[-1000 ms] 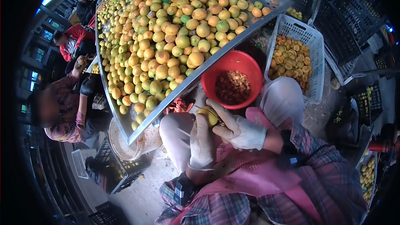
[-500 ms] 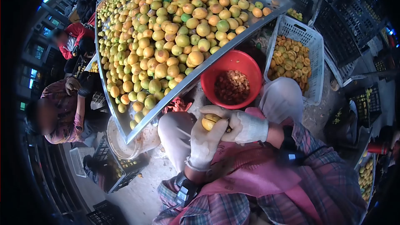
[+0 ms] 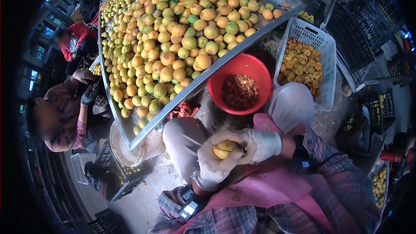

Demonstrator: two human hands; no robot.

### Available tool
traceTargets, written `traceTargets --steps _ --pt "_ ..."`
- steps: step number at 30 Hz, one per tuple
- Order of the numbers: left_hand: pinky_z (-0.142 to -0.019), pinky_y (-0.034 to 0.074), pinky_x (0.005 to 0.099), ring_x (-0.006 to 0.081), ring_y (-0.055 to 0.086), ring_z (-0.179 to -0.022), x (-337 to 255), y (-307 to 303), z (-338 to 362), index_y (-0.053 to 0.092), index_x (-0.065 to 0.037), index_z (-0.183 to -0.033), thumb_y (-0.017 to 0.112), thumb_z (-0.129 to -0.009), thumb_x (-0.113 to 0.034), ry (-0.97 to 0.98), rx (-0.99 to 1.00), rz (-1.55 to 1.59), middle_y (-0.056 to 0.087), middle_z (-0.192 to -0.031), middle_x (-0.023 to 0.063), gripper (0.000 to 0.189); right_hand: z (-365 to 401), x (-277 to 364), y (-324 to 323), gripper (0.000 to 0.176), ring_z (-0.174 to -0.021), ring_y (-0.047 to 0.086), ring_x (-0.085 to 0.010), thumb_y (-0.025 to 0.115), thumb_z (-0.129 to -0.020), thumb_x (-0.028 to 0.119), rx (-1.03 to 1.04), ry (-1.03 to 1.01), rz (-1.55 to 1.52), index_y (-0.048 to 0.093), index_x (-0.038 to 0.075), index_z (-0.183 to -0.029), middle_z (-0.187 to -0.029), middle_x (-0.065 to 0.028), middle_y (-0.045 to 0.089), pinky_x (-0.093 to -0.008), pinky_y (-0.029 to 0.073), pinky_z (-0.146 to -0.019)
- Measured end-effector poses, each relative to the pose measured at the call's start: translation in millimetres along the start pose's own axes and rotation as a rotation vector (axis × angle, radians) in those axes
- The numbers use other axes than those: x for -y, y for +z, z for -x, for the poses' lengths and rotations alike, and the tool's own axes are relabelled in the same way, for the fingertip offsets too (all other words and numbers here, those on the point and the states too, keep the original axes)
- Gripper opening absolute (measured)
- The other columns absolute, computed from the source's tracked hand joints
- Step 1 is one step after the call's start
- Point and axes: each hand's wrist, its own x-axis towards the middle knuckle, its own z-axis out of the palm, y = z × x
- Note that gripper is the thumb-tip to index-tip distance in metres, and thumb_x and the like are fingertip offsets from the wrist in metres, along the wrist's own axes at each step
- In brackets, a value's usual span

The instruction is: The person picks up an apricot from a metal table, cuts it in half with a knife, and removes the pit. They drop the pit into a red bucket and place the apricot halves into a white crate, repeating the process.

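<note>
A yellow apricot (image 3: 224, 149) with a dark line across it sits between my two hands, above my lap. My left hand (image 3: 214, 164), in a stained pale glove, is closed around it from the left and below. From the right, my gloved right hand (image 3: 262, 144) curls closed against the same fruit. A small dark bit shows between the hands beside the right palm; what it belongs to is hidden. Just beyond my knees stands a red basin (image 3: 212, 91) with brown pits or pieces at its bottom.
A metal-edged table (image 3: 190, 87) heaped with whole apricots fills the area ahead. At right stands a white crate (image 3: 331, 60) of split apricots. A white bucket (image 3: 121, 147) and a black crate (image 3: 108, 158) are at left, near a seated co-worker (image 3: 65, 117). Dark crates (image 3: 351, 34) lean at far right.
My hands and the apricot have come lower and nearer my body, and the fruit shows a different side. The co-worker at left has moved their hands.
</note>
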Motion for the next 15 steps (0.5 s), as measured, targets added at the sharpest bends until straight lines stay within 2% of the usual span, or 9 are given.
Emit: traceTargets --steps 2,6,8,9,10,11,15 --pt "-0.081 0.048 0.0302 0.0175 0.061 -0.088 -0.5 -0.1 2.3 0.06 -0.001 -0.102 0.068 -0.082 -0.01 0.0 0.016 -0.002 0.064 -0.097 0.0096 0.023 -6.4 -4.4 -8.7 0.038 -0.068 0.064 -0.0223 0.052 -0.09 0.028 -0.262 0.3 -1.233 0.055 -0.004 -0.108 -0.088 -0.0125 0.063 -0.0316 0.052 -0.06" --pt "-0.079 0.048 0.0295 0.018 0.062 -0.086 -0.7 1.0 5.7 0.062 -0.001 -0.1 0.071 -0.081 -0.017 0.026 0.056 -0.001 0.064 -0.094 0.0092 0.026 0.1 2.6 -1.0 0.037 -0.069 0.064 -0.0222 0.051 -0.091 0.029 -0.388 0.232 -1.029 0.056 -0.003 -0.107 -0.088 -0.0104 0.063 -0.0318 0.052 -0.06" --pt "-0.079 0.048 0.0292 0.018 0.063 -0.086 0.4 4.1 7.8 0.062 -0.001 -0.099 0.072 -0.081 -0.02 0.04 0.041 0.004 0.065 -0.093 0.0089 0.028 2.3 0.4 -12.5 0.038 -0.07 0.064 -0.021 0.051 -0.091 0.029 -0.09 0.337 -1.317 0.055 -0.003 -0.112 -0.089 -0.0099 0.062 -0.0298 0.052 -0.063" --pt "-0.078 0.048 0.0289 0.018 0.063 -0.085 0.8 5.6 9.0 0.063 -0.001 -0.099 0.073 -0.08 -0.023 0.057 0.023 0.006 0.065 -0.092 0.0086 0.031 5.9 -0.7 -11.8 0.038 -0.07 0.064 -0.021 0.051 -0.091 0.029 -0.088 0.342 -1.319 0.055 -0.003 -0.112 -0.089 -0.0099 0.062 -0.0298 0.052 -0.063" --pt "-0.078 0.048 0.0289 0.018 0.063 -0.085 -0.3 6.3 9.7 0.063 -0.001 -0.099 0.073 -0.08 -0.023 0.053 0.025 0.008 0.065 -0.092 0.0086 0.031 10.5 -1.9 -10.0 0.045 -0.085 0.063 -0.025 0.061 -0.082 0.024 0.032 0.374 -1.42 0.053 -0.001 -0.119 -0.1 -0.0146 0.062 -0.032 0.049 -0.075" --pt "-0.078 0.048 0.0289 0.0179 0.063 -0.084 -2.5 6.6 9.5 0.063 0.0 -0.098 0.072 -0.08 -0.026 0.058 0.032 -0.011 0.065 -0.092 0.0083 0.033 13.5 -3.0 -9.3 0.058 -0.1 0.062 -0.0289 0.071 -0.073 0.018 0.156 0.405 -1.519 0.051 0.002 -0.126 -0.112 -0.0193 0.061 -0.0342 0.047 -0.087" --pt "-0.078 0.048 0.0292 0.0177 0.063 -0.084 0.4 6.4 9.5 0.063 0.0 -0.099 0.071 -0.081 -0.034 0.075 0.053 -0.061 0.065 -0.092 0.0082 0.039 9.7 -6.5 -16.5 0.057 -0.097 0.062 -0.0254 0.07 -0.074 0.018 0.077 0.386 -1.586 0.051 0.003 -0.126 -0.108 -0.0173 0.062 -0.0333 0.047 -0.086"
